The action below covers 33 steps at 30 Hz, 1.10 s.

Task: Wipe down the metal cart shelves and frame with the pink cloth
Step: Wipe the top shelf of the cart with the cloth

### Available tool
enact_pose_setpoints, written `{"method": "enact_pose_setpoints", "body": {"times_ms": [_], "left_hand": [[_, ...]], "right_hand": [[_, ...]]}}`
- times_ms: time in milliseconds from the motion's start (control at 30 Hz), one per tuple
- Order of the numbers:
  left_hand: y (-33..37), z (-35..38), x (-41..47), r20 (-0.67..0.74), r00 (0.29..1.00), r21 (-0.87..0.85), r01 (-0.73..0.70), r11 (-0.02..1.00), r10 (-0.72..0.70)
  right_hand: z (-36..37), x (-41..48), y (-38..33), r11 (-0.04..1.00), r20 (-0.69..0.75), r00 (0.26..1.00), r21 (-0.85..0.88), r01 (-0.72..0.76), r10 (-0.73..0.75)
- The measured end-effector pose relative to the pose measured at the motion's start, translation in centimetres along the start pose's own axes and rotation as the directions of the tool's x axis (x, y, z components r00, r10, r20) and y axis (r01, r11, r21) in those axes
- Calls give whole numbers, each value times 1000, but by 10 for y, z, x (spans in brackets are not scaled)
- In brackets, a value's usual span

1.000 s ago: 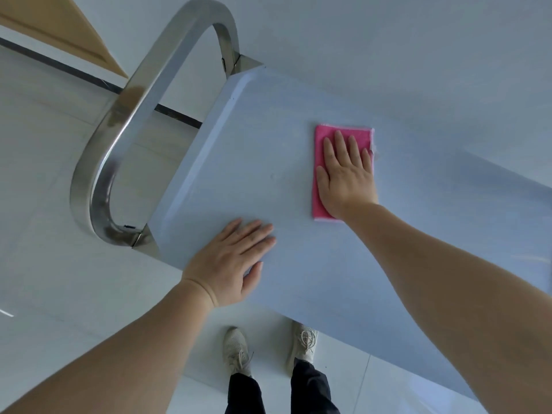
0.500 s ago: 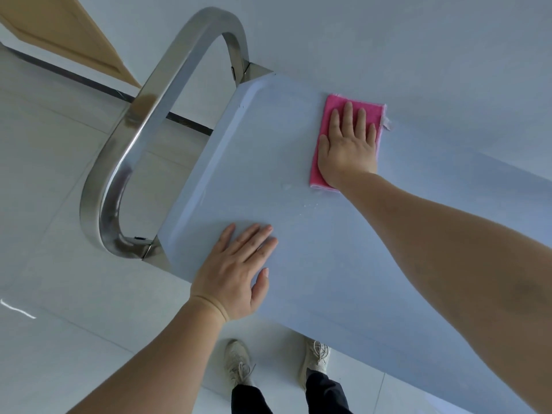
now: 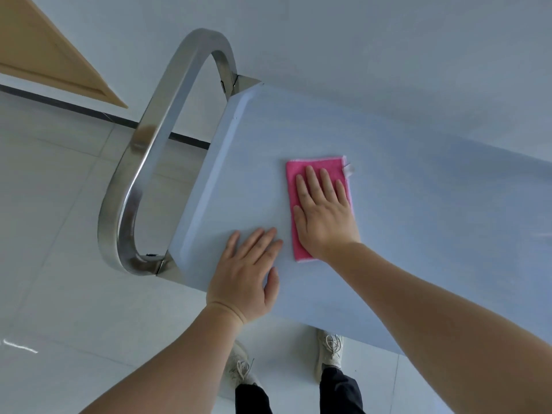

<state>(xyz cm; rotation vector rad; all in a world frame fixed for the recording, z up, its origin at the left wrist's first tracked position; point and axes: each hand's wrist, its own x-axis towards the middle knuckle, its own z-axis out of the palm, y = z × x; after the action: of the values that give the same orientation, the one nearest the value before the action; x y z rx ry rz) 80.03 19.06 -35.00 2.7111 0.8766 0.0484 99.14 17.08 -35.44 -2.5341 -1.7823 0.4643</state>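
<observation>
The cart's top shelf [image 3: 418,234] is a pale blue-grey flat tray running from the middle to the right edge. Its shiny metal loop handle [image 3: 143,162] curves off the left end. A folded pink cloth [image 3: 294,180] lies flat on the shelf near its left end. My right hand [image 3: 324,213] presses on the cloth with straight, spread fingers and covers most of it. My left hand [image 3: 248,273] rests flat on the bare shelf by the near edge, just left of the cloth.
A white wall [image 3: 388,55] runs close behind the shelf's far edge. Pale floor tiles [image 3: 59,264] lie to the left and below. A wooden door [image 3: 44,55] shows at the top left. My two shoes [image 3: 328,351] stand under the near edge.
My right hand first pushed the cloth to the shelf's far edge, then drew it back toward me, near my left hand. The left hand stayed in place on the shelf.
</observation>
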Motion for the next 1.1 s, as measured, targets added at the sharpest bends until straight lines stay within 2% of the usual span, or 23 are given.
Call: {"method": "enact_pose_setpoints", "body": {"times_ms": [233, 433, 567, 700, 900, 1100], "left_hand": [[-1, -1, -1, -43, 999, -57, 6, 998, -8], [-3, -10, -2, -32, 999, -108, 4, 994, -7], [-18, -53, -2, -167, 979, -114, -137, 984, 117], [-45, -116, 8, -256, 938, 18, -239, 971, 236], [-100, -175, 30, -227, 961, 223, -108, 969, 159], [-115, -170, 38, -179, 984, 84, 0, 996, 15]], "right_hand": [[22, -69, -12, 1000, -23, 999, 11, -23, 23], [26, -80, -15, 1000, -54, 998, -15, -24, 24], [26, -79, -13, 999, -61, 998, -38, -23, 21], [25, -79, -14, 997, -30, 999, -73, -29, 27], [24, -78, -16, 994, -26, 999, -104, -42, 39], [27, -76, -16, 992, -48, 998, -117, -38, 33]]}}
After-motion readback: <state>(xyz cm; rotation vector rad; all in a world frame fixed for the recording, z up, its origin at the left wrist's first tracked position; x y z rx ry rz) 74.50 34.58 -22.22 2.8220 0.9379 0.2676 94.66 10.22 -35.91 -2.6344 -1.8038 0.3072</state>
